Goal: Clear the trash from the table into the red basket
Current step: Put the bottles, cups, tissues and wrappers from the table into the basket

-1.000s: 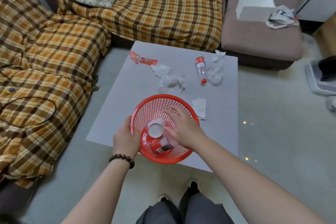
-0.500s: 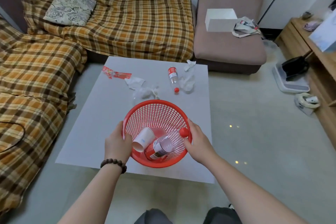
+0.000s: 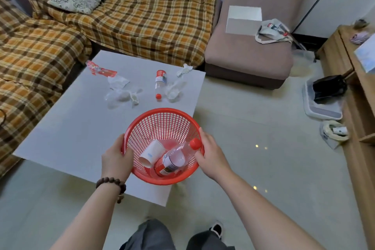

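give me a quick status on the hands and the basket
Left hand and right hand grip red basket rim. Cup, bottle inside. Wrappers, second bottle on table.

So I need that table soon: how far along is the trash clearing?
Partly done. A paper cup and a bottle already lie in the red basket, which the left hand and right hand hold by the rim. Left on the table: a small bottle, a red wrapper, crumpled tissues and clear plastic.

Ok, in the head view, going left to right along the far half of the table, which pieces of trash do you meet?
Red wrapper → crumpled tissue → clear plastic bag → small bottle → clear plastic wrap.
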### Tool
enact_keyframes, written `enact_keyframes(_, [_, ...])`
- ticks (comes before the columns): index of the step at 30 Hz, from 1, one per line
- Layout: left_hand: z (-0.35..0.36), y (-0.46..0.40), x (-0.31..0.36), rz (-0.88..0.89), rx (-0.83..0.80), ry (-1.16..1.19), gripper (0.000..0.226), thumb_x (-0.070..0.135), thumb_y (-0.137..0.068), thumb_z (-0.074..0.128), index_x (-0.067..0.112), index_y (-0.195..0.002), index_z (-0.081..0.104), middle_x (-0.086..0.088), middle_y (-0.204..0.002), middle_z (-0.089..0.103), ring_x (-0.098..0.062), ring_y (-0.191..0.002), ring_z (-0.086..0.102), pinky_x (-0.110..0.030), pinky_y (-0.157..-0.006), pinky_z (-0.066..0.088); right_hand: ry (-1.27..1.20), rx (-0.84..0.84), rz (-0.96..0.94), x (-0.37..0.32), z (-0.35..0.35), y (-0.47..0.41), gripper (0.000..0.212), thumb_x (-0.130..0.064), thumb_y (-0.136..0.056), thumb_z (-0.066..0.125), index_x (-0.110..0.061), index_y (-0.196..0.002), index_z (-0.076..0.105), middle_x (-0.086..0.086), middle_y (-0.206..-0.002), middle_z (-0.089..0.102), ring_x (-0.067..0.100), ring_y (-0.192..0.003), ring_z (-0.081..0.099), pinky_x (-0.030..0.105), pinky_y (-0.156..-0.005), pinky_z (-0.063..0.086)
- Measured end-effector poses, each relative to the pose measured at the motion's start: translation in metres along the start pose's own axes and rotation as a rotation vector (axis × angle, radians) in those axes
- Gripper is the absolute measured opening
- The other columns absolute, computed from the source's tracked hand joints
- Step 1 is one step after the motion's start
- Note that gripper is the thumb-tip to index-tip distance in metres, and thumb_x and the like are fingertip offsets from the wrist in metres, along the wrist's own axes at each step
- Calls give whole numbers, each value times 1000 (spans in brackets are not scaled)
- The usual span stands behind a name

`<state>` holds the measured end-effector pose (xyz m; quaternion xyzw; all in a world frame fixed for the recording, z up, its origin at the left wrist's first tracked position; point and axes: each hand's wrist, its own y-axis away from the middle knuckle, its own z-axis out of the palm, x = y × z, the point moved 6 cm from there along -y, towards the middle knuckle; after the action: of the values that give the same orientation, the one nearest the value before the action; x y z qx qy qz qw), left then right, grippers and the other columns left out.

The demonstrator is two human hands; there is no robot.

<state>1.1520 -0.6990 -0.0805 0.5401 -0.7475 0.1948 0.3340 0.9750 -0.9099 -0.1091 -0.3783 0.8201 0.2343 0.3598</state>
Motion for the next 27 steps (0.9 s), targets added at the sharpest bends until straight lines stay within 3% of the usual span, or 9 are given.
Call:
enact_keyframes(9, [37, -5, 40, -85, 69, 10, 38, 13, -93, 50, 17, -130, 57, 1, -89, 65, -2, -70, 56, -23, -56, 44, -15, -66, -48, 36, -37, -44, 67, -25, -86, 45, -25, -147, 19, -5, -143, 36, 12, -122, 46, 19, -91, 35])
enact_keyframes(17, [39, -58, 43, -164, 303, 41, 36, 6, -88, 52, 17, -121, 63, 3, -78, 61, -6, -64, 54, -21, -56, 37, 11, -240, -197, 5, -29, -162, 63, -26, -89, 46, -27, -146, 20, -5, -142, 36, 10, -124, 43, 15, -92, 33])
enact_keyframes(22, [35, -98, 30, -298, 446, 60, 36, 5, -87, 52, 14, -121, 63, 2, -76, 60, -9, -61, 51, -17, -56, 35, 112, -404, -309, -36, -4, -246, 66, -21, -87, 47, -28, -146, 19, -1, -142, 37, 16, -122, 46, 37, -102, 44])
enact_keyframes(27, [22, -124, 31, -389, 526, 55, 33, 2, -86, 51, 14, -113, 65, -1, -78, 63, -11, -63, 51, -15, -55, 34, 204, -522, -378, -69, 21, -301, 67, -20, -87, 48, -26, -147, 19, 0, -146, 36, 19, -130, 41, 41, -105, 40])
